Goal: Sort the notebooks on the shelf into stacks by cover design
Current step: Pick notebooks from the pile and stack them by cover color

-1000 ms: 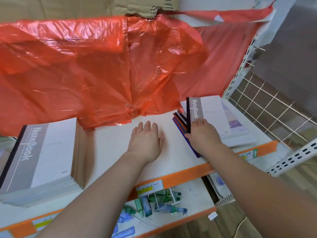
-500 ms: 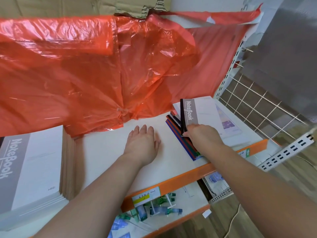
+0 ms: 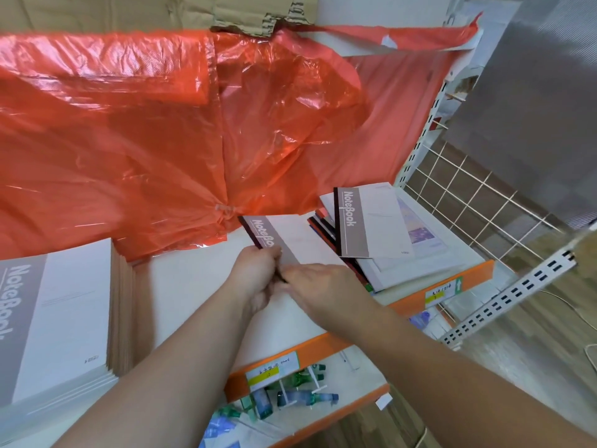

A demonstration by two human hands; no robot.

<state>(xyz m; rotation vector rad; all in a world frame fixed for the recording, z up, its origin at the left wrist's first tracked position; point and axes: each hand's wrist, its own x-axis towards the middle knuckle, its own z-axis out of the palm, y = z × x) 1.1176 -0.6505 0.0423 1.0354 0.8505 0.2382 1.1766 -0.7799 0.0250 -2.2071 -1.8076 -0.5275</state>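
A grey-and-white "NoteBook" notebook [image 3: 292, 242] lies in the middle of the white shelf [image 3: 190, 286]. My left hand [image 3: 253, 270] grips its dark spine edge. My right hand [image 3: 323, 291] meets the left at the notebook's near corner, its fingers closed on that corner. A tall stack of the same grey-and-white notebooks [image 3: 64, 318] stands at the left. At the right lies a mixed pile [image 3: 420, 253] with another "NoteBook" copy [image 3: 371, 227] askew on top, coloured spines [image 3: 321, 226] and a white cover with a purple picture [image 3: 420, 236] below it.
A red plastic sheet [image 3: 161, 140] hangs over the back of the shelf, down to its surface. The shelf's orange front edge [image 3: 323, 345] carries price labels. Small bottles [image 3: 290, 396] lie on the lower shelf. A wire grid [image 3: 468, 202] closes the right side.
My right hand has carried a grey-and-white notebook left from the mixed pile to mid-shelf. My left hand, flat on the shelf before, now grips its spine. The camera has shifted right.
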